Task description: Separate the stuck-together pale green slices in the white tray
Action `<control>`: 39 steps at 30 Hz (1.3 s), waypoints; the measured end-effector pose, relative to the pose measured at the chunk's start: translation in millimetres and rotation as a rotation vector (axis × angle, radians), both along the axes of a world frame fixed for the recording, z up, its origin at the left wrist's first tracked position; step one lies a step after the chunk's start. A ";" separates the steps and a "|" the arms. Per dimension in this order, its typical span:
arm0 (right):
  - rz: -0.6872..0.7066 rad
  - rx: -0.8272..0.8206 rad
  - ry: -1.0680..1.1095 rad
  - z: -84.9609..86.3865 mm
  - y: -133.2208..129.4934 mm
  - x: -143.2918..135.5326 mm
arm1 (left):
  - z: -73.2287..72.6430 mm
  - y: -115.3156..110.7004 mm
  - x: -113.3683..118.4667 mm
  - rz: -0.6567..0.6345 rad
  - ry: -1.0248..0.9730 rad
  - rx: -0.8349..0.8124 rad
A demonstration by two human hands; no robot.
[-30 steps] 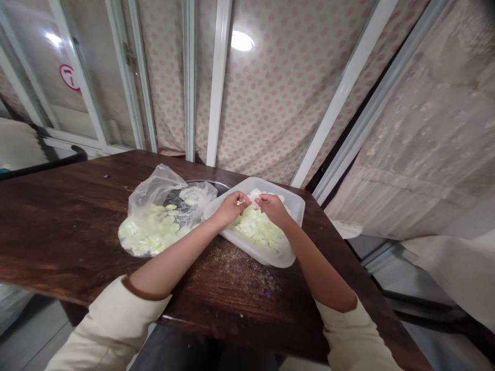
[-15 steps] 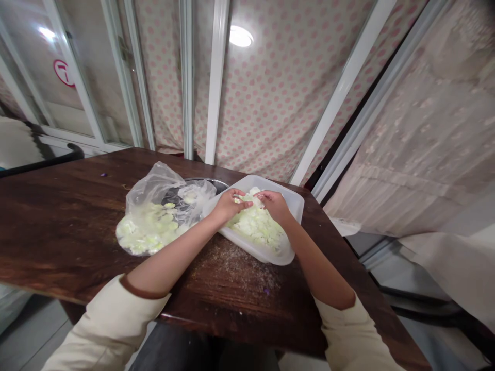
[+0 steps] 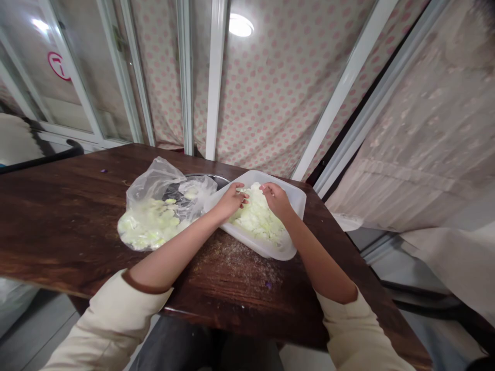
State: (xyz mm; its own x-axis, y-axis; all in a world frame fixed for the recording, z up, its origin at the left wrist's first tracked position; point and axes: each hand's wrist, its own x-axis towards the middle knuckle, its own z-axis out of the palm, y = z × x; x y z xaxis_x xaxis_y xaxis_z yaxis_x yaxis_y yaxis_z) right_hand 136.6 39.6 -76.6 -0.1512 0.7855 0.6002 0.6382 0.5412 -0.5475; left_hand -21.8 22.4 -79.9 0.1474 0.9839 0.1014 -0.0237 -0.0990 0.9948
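Observation:
A white plastic tub (image 3: 299, 198) stands on the dark wooden table, with pale green and white pieces (image 3: 257, 214) heaped in it. Over the tub's left side is my left hand (image 3: 233, 200), its fingers apart and nothing seen between them. My right hand (image 3: 276, 198) hovers above the far part of the heap, fingers curled together; whatever they may hold is too small to make out. Left of the tub lies a clear plastic bag (image 3: 149, 221) with more pale green pieces, partly on a dark round tray (image 3: 220, 180).
The wooden table (image 3: 69, 206) has whitish crumbs strewn in front of the tub and a small purple bit (image 3: 268, 284). Glass panels with a dotted curtain (image 3: 266, 103) rise behind it. A black chair arm (image 3: 73, 149) is at the left.
My two hands have moved slightly apart, and the left fingers have opened. The view has shifted a little; the tub and the bag look otherwise unchanged.

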 end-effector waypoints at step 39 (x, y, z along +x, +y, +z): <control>-0.084 -0.044 -0.033 3.1 -3.1 2.0 | -2.5 1.3 -3.5 -0.292 0.011 0.072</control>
